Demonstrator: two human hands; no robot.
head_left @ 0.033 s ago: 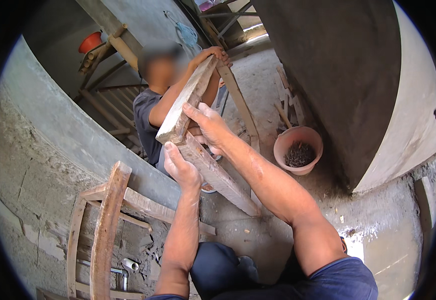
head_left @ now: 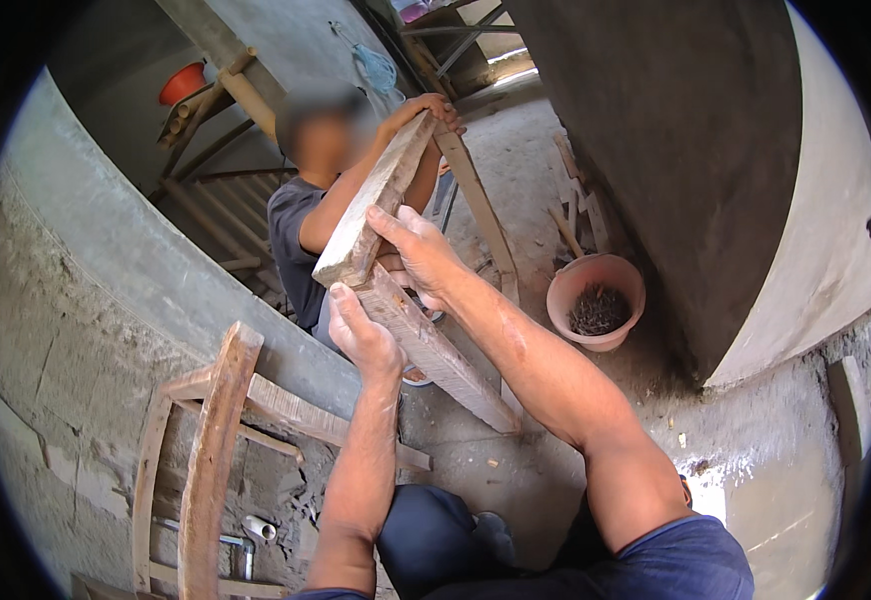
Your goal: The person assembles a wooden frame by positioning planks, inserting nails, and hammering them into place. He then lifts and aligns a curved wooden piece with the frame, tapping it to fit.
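A rough wooden frame [head_left: 388,195] stands in front of me, with a beam across the top and a leg going down at each end. On its near corner, my left hand [head_left: 366,335] is closed around the top of the near leg [head_left: 446,350], thumb up. My right hand [head_left: 418,255] wraps the beam just past that corner, its thumb on the upper face and its other fingers partly hidden. Across from me, a person in a dark shirt [head_left: 291,225] keeps their hands [head_left: 434,106] on the far corner, above the far leg [head_left: 479,205]. Both my hands look dusty.
Another wooden frame [head_left: 218,440] stands at the lower left, beside pipe pieces [head_left: 260,528]. A pink bucket [head_left: 604,343] holding dark, thin pieces sits right of the frame, near wood scraps [head_left: 596,215]. A curved concrete ledge [head_left: 156,235] and a dark wall [head_left: 676,170] flank the space.
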